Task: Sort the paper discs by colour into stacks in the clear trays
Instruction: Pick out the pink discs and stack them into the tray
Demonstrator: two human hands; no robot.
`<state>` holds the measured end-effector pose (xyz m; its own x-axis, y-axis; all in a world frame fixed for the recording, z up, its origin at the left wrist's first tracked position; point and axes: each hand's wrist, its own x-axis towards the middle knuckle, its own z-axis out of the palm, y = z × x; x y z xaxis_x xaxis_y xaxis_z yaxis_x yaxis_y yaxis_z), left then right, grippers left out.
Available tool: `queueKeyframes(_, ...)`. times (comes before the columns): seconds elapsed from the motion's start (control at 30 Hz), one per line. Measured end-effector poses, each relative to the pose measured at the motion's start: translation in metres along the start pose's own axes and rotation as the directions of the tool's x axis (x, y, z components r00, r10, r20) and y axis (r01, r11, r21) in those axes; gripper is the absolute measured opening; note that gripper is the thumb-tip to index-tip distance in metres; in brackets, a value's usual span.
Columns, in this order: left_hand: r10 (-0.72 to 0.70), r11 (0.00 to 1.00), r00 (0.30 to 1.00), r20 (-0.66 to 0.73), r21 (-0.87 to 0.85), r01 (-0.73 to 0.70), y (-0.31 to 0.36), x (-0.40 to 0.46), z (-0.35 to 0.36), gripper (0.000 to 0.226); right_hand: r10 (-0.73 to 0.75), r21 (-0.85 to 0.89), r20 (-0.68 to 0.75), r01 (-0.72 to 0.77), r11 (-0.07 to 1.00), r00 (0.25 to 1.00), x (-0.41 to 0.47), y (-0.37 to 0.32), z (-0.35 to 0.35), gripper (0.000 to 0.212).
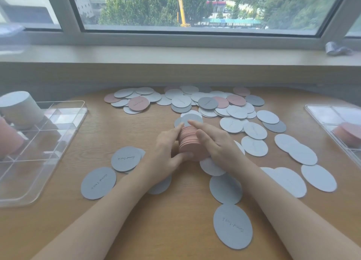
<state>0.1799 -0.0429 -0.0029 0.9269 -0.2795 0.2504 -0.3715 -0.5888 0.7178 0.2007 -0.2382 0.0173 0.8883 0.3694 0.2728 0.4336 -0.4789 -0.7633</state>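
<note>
A thick stack of pink discs (190, 142) stands on edge at the table's middle, squeezed between my left hand (168, 150) and my right hand (216, 144). Loose grey, white and pink discs (207, 103) lie scattered across the back and right of the table. Larger-looking grey discs (126, 158) lie near my forearms. The left clear tray (64, 123) holds a tall white stack (20, 108) and a pink stack (8, 140). In the right clear tray (320, 111) sits a low pink stack (347, 134).
A wooden table (156, 220) carries everything. The window sill (175, 54) runs along the back, with a small crumpled wrapper (339, 48) at its right end. Both trays have dividers forming several compartments.
</note>
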Motion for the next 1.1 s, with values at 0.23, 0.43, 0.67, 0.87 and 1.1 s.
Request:
queueKeyframes(0.23, -0.018, 0.994, 0.999, 0.031, -0.108, 0.021, -0.001, 0.000, 0.000, 0.067, 0.180, -0.225, -0.267, -0.243, 0.944, 0.947, 0.063, 0.042, -0.051, 0.032)
queueKeyframes(0.43, -0.030, 0.993, 0.999, 0.029, -0.114, 0.033, -0.007, 0.001, -0.002, 0.065, 0.555, -0.456, -0.253, -0.604, 0.654, 0.792, 0.130, 0.093, -0.098, 0.067)
queueKeyframes(0.67, -0.037, 0.989, 0.999, 0.037, -0.142, 0.042, -0.012, 0.003, 0.000, 0.066, 0.583, -0.606, -0.161, -0.546, 0.579, 0.796, 0.154, 0.120, -0.091, 0.069)
queueKeyframes(0.87, -0.036, 0.990, 0.999, 0.034, -0.132, 0.040, -0.012, 0.002, -0.001, 0.065, 0.460, -0.602, -0.161, -0.456, 0.655, 0.873, 0.143, 0.123, -0.088, 0.053)
queueKeyframes(1.1, -0.032, 0.989, 0.999, 0.027, -0.144, 0.036, -0.010, 0.002, -0.002, 0.066, 0.349, -0.570, -0.308, -0.466, 0.677, 0.885, 0.123, 0.104, -0.093, 0.030)
